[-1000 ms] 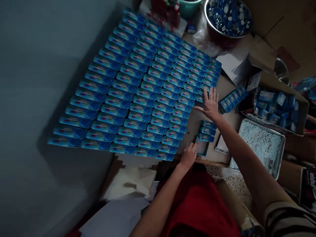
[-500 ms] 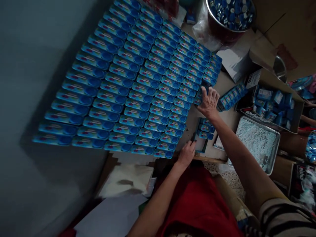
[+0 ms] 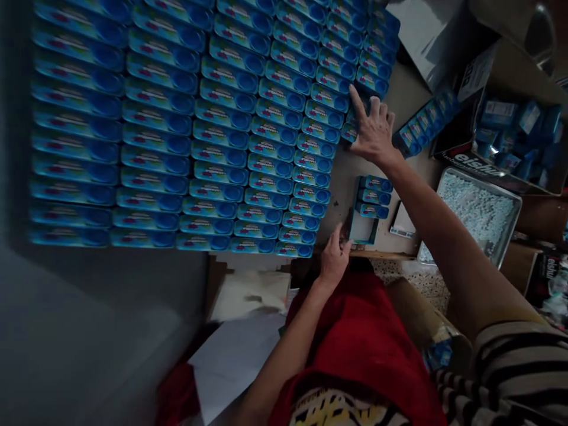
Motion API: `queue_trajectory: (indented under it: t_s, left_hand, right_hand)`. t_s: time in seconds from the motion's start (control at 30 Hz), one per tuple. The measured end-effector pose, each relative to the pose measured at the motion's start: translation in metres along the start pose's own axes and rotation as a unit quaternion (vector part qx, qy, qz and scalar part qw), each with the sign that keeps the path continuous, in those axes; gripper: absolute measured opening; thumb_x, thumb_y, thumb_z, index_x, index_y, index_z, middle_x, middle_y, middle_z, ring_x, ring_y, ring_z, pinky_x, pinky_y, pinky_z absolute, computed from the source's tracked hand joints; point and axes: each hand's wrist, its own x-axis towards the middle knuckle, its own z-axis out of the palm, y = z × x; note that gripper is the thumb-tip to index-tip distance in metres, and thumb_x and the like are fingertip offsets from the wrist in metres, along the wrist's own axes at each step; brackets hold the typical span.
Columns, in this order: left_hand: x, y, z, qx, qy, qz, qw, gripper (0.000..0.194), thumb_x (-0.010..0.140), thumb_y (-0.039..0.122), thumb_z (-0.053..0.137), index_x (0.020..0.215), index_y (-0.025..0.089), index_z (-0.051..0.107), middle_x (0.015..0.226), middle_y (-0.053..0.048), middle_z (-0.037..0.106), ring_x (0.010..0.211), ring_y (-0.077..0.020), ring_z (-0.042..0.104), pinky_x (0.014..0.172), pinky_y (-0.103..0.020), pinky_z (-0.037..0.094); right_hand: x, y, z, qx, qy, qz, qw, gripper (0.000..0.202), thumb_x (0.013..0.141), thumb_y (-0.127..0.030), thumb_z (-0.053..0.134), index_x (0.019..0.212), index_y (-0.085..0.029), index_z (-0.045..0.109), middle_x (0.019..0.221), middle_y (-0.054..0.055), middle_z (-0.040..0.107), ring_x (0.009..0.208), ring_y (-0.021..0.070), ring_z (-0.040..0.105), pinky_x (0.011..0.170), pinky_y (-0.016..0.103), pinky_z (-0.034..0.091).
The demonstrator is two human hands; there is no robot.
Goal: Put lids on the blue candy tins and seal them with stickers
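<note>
Rows of stacked blue packs [image 3: 222, 123] cover the left of the table. My right hand [image 3: 373, 131] reaches to their right edge, fingers spread over blue packs [image 3: 348, 131] that it partly hides; whether it presses on them is unclear. At the table's front edge, my left hand [image 3: 335, 254] has its fingers apart with nothing between them. Beside its fingertips sits an open blue tray [image 3: 362, 229], with several blue packs [image 3: 375, 195] at its far end.
A slanted row of blue packs [image 3: 426, 123] lies right of my right hand. Farther right are a cardboard box [image 3: 550, 183] of blue packets and a metal tray [image 3: 506, 239] of small pale pieces. A white device [image 3: 403, 220] lies near my right forearm.
The view has shifted down and closer. My left hand has opened its fingers near the blue tray. My right hand remains spread at the edge of the pack rows.
</note>
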Motion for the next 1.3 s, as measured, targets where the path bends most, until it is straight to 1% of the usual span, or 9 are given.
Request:
queue_trajectory:
  t_s: [0.2,0.3,0.4,0.5,0.6,0.73,0.87,1.07,1.3]
  left_hand:
    - [-0.002,0.001,-0.014,-0.018,0.004,-0.055,0.998,0.059,0.101,0.035,0.067,0.156,0.017,0.053,0.117,-0.013,0.078,0.080,-0.0204,0.074,0.082,-0.034,0.059]
    - [-0.009,0.003,-0.022,-0.043,-0.006,-0.077,0.996,0.048,0.100,0.038,0.068,0.143,0.017,0.064,0.113,-0.013,0.079,0.086,-0.0216,0.074,0.086,-0.034,0.059]
    - [-0.021,0.009,-0.033,-0.114,-0.029,-0.117,0.986,0.042,0.100,0.049,0.065,0.126,0.018,0.073,0.112,-0.012,0.079,0.087,-0.0213,0.075,0.084,-0.034,0.060]
    - [-0.030,0.020,-0.045,-0.222,-0.046,-0.171,0.959,0.054,0.097,0.064,0.062,0.120,0.016,0.074,0.102,-0.010,0.080,0.076,-0.0189,0.073,0.074,-0.032,0.061]
    - [-0.035,0.032,-0.052,-0.308,-0.050,-0.177,0.933,0.062,0.098,0.068,0.059,0.127,0.015,0.072,0.112,-0.013,0.080,0.095,-0.0225,0.078,0.085,-0.035,0.064]
    - [-0.037,0.041,-0.041,-0.287,-0.052,-0.056,0.955,0.060,0.103,0.056,0.061,0.151,0.019,0.061,0.154,-0.015,0.065,0.143,-0.0278,0.063,0.123,-0.044,0.049]
    - [-0.041,0.037,-0.014,-0.182,-0.079,0.065,0.978,0.068,0.107,0.042,0.056,0.170,0.024,0.037,0.172,-0.013,0.044,0.160,-0.0272,0.043,0.133,-0.046,0.036]
    - [-0.022,0.020,0.020,-0.107,-0.023,0.140,0.984,0.078,0.108,0.034,0.052,0.176,0.025,0.017,0.180,-0.015,0.028,0.166,-0.0282,0.030,0.136,-0.050,0.030]
    - [0.003,0.030,0.025,-0.164,-0.009,0.154,0.974,0.071,0.110,0.037,0.044,0.176,0.029,0.016,0.182,-0.012,0.024,0.168,-0.0275,0.024,0.137,-0.053,0.025]
  right_hand:
    - [-0.009,-0.009,-0.026,0.029,0.030,0.083,0.996,0.103,0.090,-0.040,0.072,0.174,-0.017,0.016,0.156,0.019,0.043,0.141,0.0394,0.038,0.119,0.065,0.035]
    - [-0.073,-0.018,-0.077,0.033,0.113,0.082,0.990,0.106,0.089,-0.051,0.073,0.173,-0.015,0.019,0.151,0.018,0.045,0.138,0.0379,0.040,0.119,0.062,0.034]
    - [-0.180,-0.030,-0.114,0.077,0.186,0.018,0.979,0.108,0.088,-0.067,0.066,0.173,-0.019,0.019,0.150,0.017,0.044,0.140,0.0406,0.044,0.118,0.062,0.036]
    - [-0.281,-0.048,-0.099,0.120,0.136,-0.037,0.983,0.108,0.088,-0.068,0.062,0.175,-0.025,0.015,0.150,0.017,0.047,0.138,0.0417,0.048,0.114,0.060,0.038]
    - [-0.330,-0.064,-0.039,0.123,0.102,-0.034,0.987,0.104,0.086,-0.057,0.069,0.174,-0.027,0.022,0.148,0.017,0.050,0.133,0.0388,0.053,0.110,0.054,0.039]
    - [-0.328,-0.063,0.043,0.064,0.105,0.010,0.992,0.085,0.088,-0.044,0.072,0.167,-0.031,0.043,0.155,0.017,0.048,0.141,0.0414,0.046,0.113,0.052,0.033]
    - [-0.317,-0.054,0.083,0.034,0.084,-0.027,0.995,0.070,0.094,-0.042,0.068,0.162,-0.036,0.053,0.159,0.015,0.047,0.148,0.0424,0.040,0.113,0.050,0.031]
    - [-0.306,-0.063,0.080,0.018,0.071,0.010,0.997,0.071,0.097,-0.030,0.062,0.166,-0.038,0.046,0.160,0.015,0.049,0.148,0.0379,0.041,0.113,0.047,0.032]
    - [-0.294,-0.065,0.064,0.028,0.034,0.039,0.998,0.073,0.100,-0.038,0.061,0.169,-0.034,0.040,0.157,0.017,0.051,0.144,0.0370,0.045,0.115,0.050,0.034]
